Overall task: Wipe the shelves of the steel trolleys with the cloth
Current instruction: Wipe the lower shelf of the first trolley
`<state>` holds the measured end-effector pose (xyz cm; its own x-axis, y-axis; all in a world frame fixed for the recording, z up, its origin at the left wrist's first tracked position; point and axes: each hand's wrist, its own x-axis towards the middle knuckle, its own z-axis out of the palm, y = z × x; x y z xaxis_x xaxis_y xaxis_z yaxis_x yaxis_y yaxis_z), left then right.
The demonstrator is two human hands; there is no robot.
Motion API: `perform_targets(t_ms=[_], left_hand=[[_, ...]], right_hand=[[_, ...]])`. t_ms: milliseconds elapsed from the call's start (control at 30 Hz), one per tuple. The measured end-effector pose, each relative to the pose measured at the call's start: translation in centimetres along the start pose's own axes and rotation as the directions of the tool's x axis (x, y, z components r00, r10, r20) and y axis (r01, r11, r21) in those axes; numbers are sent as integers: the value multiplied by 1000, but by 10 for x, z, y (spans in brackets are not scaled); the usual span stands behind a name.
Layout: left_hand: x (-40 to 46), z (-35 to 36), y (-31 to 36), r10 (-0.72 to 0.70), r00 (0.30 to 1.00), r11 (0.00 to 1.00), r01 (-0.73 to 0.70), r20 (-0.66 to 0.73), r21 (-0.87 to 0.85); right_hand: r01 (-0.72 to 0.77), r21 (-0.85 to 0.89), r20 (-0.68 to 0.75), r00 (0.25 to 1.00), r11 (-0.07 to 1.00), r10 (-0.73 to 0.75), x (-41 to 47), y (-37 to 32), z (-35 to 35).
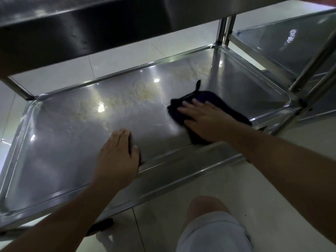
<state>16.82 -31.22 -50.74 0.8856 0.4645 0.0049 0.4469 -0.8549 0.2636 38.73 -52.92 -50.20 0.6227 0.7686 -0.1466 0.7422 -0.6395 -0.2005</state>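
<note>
My right hand (203,119) had its fingers (187,108) straight and spread flat on the dark cloth (218,104), pressing it to the lower shelf (72,135) near the right front corner; nothing was curled round the cloth, so it was held by pressure alone. My left hand (116,155) lay open, fingers together, resting at the front edge of the shelf, apparently bracing, holding nothing. I judged the main risk to be the cloth bunching or slipping out from under a flat palm on the wet, slick steel, leaving streaks. The pale yellowish residue (145,93) sat towards the back middle of the shelf, untouched, and a hasty sweep could smear it rather than lift it. The raised rim (181,160) would trap dirt in the rounded corners. Overhead, the upper shelf (81,33) hung low, so reaching the back edge left little headroom. To the right, the posts (309,66) and the neighbouring trolley (291,48) stood close; leftwards the shelf lay open.
</note>
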Motion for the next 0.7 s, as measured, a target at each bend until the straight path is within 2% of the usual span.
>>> perform_targets(t_ms=[100, 233, 300, 400, 467, 533, 600, 700], left_hand=[[1, 2, 0, 5, 1000, 1000, -5, -18, 1], [2, 7, -1, 9, 998, 1000, -9, -56, -1], [2, 8, -1, 0, 999, 1000, -1, -54, -6], [1, 8, -1, -8, 999, 1000, 8, -40, 0], [1, 7, 1, -19, 999, 1000, 19, -38, -1], [1, 7, 2, -29, 999, 1000, 29, -39, 7], [1, 7, 2, -27, 999, 1000, 27, -36, 16], [3, 8, 0, -24, 999, 1000, 25, -34, 15]], right_hand=[[-260, 39, -35, 965, 965, 261, 23, 69, -25], [-545, 37, -116, 830, 838, 545, -7, 154, -35], [-623, 39, -110, 775, 782, 623, -24, 160, -32], [-675, 118, -125, 718, 728, 685, -42, 129, -22], [-677, 127, -185, 702, 725, 688, -53, 91, -12], [-639, 107, -259, 722, 762, 642, -60, 42, -2], [-552, 53, -303, 785, 832, 540, -62, -12, 9], [-305, 52, -302, 903, 951, 306, -58, -97, 30]])
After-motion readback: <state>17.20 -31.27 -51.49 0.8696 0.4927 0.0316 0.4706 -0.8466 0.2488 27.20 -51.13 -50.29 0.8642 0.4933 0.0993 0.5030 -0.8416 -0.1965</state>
